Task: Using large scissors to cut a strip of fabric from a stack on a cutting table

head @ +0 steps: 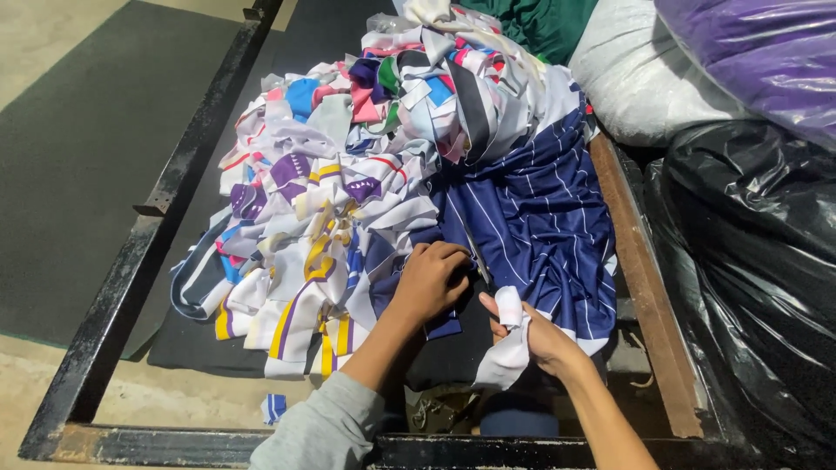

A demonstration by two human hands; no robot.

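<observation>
Surface: a black metal frame [131, 261] with a dark mat [200, 344] inside it, standing on a pale concrete floor [35, 52].
White strip: a white piece of cloth [508, 335] hangs from the right hand [535, 335], near the bottom edge of the frame.
Right hand: its fingers are closed around the white strip.
Left hand: the left hand [431, 280] is curled, its fingers closed on scissors [476, 258] at the edge of the navy striped fabric [540, 226].
Pile: many small cloth scraps [340, 183], white, purple, yellow, pink and blue, lie in a heap left of the navy fabric.
Right side: a black plastic bag [749, 261], a white sack [644, 78] and a purple bag [758, 52].
</observation>
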